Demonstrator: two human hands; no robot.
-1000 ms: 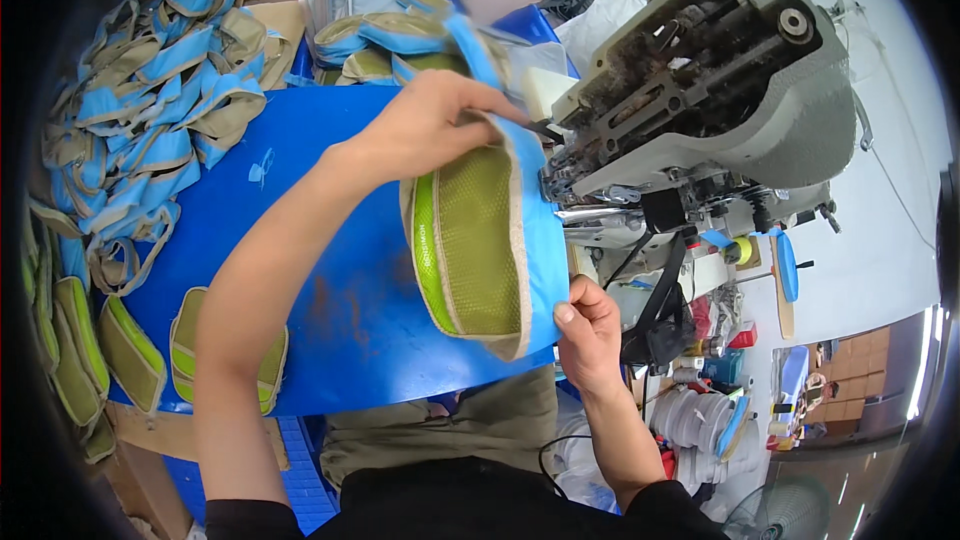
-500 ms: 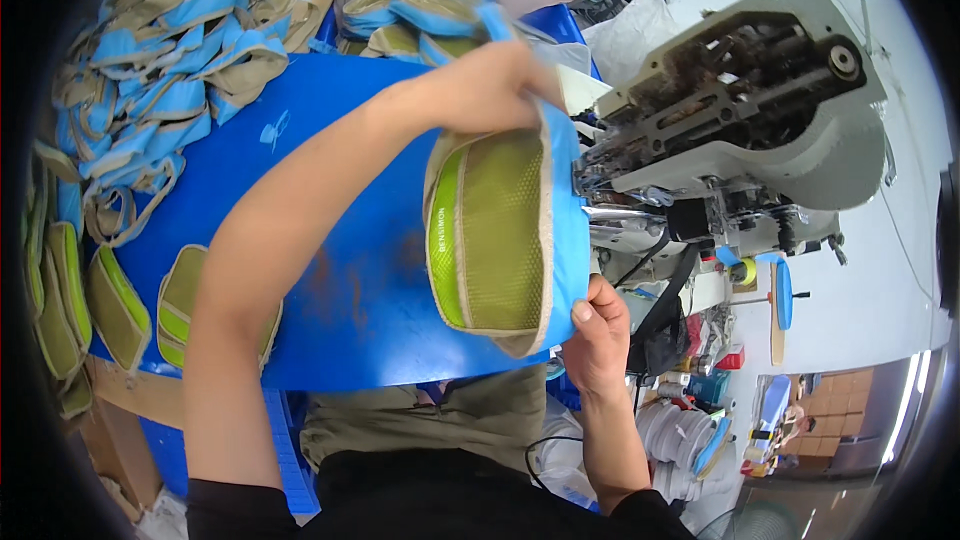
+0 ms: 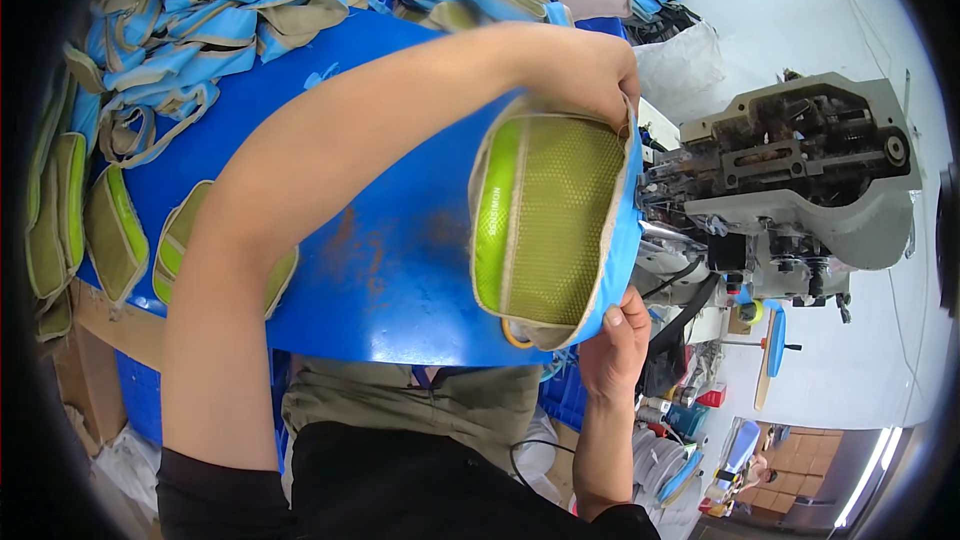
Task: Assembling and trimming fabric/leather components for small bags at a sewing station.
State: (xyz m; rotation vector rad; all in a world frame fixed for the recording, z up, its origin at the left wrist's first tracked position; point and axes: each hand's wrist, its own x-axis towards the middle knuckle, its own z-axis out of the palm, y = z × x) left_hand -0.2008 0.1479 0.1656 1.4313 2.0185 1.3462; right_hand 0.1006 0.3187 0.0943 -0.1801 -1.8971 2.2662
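Both hands pinch the green mesh pouch (image 3: 555,225) (blue-edged, label strip seemingly on its left side).

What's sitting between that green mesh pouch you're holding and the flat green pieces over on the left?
In the head view, only bare blue tabletop and the left forearm lie between the pouch and the flat green pieces.

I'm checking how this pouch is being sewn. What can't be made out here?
Head view:
- Needle area of the sewing machine: hidden behind the green mesh pouch.
- Left hand fingertips: curled behind the pouch's top edge.
- Right hand fingers: tucked under its lower corner.
- Pouch's far side: turned away.
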